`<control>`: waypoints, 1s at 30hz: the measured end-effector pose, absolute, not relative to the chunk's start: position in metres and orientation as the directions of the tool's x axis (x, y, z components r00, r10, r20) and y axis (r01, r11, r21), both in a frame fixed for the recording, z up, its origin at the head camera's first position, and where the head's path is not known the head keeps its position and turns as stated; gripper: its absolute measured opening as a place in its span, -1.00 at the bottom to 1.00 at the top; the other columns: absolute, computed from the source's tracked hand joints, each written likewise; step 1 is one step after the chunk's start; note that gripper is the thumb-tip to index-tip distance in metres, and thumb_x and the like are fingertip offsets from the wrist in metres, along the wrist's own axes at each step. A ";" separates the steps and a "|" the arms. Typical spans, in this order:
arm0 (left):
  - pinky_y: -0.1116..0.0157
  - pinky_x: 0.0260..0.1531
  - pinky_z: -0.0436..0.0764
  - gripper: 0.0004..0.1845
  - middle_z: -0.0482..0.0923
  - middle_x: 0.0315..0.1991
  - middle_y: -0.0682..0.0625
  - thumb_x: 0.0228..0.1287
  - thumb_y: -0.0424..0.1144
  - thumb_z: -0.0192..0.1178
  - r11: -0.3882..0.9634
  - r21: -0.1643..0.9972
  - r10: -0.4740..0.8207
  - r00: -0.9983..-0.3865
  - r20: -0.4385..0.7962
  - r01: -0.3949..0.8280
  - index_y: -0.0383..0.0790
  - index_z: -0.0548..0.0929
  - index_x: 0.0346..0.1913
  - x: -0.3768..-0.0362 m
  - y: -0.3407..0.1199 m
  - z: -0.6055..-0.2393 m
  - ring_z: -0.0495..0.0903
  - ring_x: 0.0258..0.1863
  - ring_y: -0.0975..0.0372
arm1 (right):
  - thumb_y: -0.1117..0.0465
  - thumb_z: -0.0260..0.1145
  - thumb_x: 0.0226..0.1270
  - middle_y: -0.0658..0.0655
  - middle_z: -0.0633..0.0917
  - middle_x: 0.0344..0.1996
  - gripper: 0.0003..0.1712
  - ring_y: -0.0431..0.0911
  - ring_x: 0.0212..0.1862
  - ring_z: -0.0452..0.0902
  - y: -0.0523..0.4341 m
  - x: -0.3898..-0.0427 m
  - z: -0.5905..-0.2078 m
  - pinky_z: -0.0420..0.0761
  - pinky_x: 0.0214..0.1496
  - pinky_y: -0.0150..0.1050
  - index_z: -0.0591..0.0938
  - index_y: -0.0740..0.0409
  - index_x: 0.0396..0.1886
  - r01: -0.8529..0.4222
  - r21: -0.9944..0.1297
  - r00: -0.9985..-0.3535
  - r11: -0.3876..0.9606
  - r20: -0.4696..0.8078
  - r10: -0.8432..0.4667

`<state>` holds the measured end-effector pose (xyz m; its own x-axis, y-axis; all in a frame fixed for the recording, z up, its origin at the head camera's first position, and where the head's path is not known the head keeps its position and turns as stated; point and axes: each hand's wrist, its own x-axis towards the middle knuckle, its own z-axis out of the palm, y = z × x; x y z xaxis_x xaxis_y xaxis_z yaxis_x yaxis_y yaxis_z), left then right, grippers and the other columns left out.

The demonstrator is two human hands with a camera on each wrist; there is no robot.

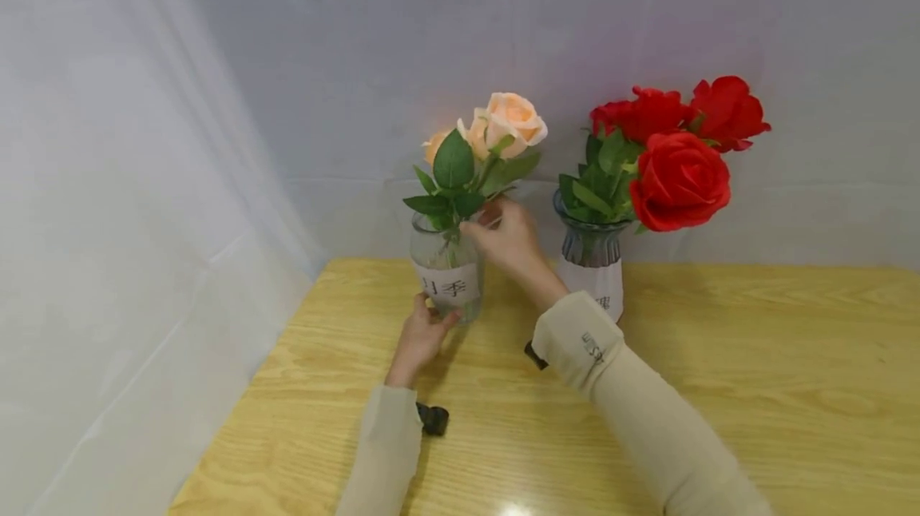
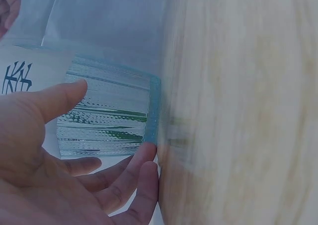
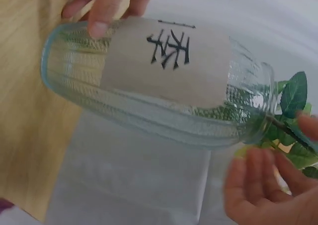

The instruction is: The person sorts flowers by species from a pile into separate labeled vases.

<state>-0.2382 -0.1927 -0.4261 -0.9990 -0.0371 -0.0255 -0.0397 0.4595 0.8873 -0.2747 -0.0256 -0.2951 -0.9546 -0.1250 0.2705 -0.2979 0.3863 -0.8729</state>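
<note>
A clear glass vase with a white paper label bearing dark characters stands on the table. Peach roses with green leaves rise from its mouth. Around the vase's lower part, my left hand holds on with thumb and fingers spread to either side; the left wrist view shows the thumb across the ribbed glass. My right hand is at the rim, its thumb and curled fingers about a rose stem. The right fingers look blurred in the right wrist view.
To the right, a bluish glass vase with a white label holds several large red roses, close behind my right forearm. The wooden table ends on the left along a slanted edge. A pale cloth backdrop hangs behind.
</note>
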 end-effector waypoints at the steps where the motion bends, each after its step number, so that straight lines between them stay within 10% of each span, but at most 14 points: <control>1: -0.10 0.05 0.58 -0.23 0.45 0.22 -0.52 0.50 -0.17 0.18 0.460 0.887 -0.036 -0.999 -0.023 -0.037 -0.51 0.05 0.51 -0.238 -0.192 -0.426 0.54 0.17 -0.24 | 0.17 0.37 0.39 0.29 0.68 -0.16 -0.64 0.16 -0.09 0.63 -0.025 -0.274 -0.296 0.63 -0.11 -0.02 0.63 0.38 -0.01 -0.314 -0.872 -0.948 0.375 0.306 -0.083; 9: -0.10 0.05 0.58 -0.24 0.47 0.19 -0.54 0.50 -0.17 0.18 0.490 0.871 -0.039 -0.999 -0.011 -0.028 -0.54 0.07 0.48 -0.239 -0.196 -0.423 0.54 0.16 -0.25 | 0.19 0.30 0.48 0.13 0.61 -0.55 -0.72 0.02 -0.43 0.48 -0.039 -0.277 -0.291 0.45 -0.35 -0.16 0.71 0.29 -0.40 -0.386 -0.838 -0.902 0.385 0.430 0.031; 20: -0.12 0.08 0.56 -0.25 0.45 0.22 -0.54 0.54 -0.10 0.14 0.495 0.868 0.003 -0.999 -0.039 -0.032 -0.53 0.09 0.48 -0.239 -0.202 -0.424 0.51 0.20 -0.25 | 0.30 0.33 0.38 0.20 0.69 -0.35 -0.63 0.04 -0.36 0.60 -0.026 -0.269 -0.302 0.58 -0.37 -0.21 0.64 0.33 0.13 -0.366 -0.828 -0.929 0.424 0.301 -0.215; 30: -0.20 0.18 0.45 -0.27 0.41 0.29 -0.49 0.54 -0.03 0.11 0.690 0.722 0.056 -0.992 -0.115 -0.045 -0.55 0.21 0.47 -0.217 -0.208 -0.397 0.48 0.22 -0.26 | 0.35 0.32 0.40 0.15 0.73 -0.32 -0.81 -0.02 -0.32 0.62 0.073 -0.218 -0.340 0.60 -0.23 -0.19 0.67 0.39 -0.07 -0.470 -0.769 -0.879 0.433 0.364 -0.308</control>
<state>-0.2168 -0.2077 -0.3974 -0.9917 0.0558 -0.1155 -0.0453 0.6900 0.7224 -0.2182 0.0735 -0.3404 -0.8792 -0.3078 0.3636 -0.4697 0.4330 -0.7693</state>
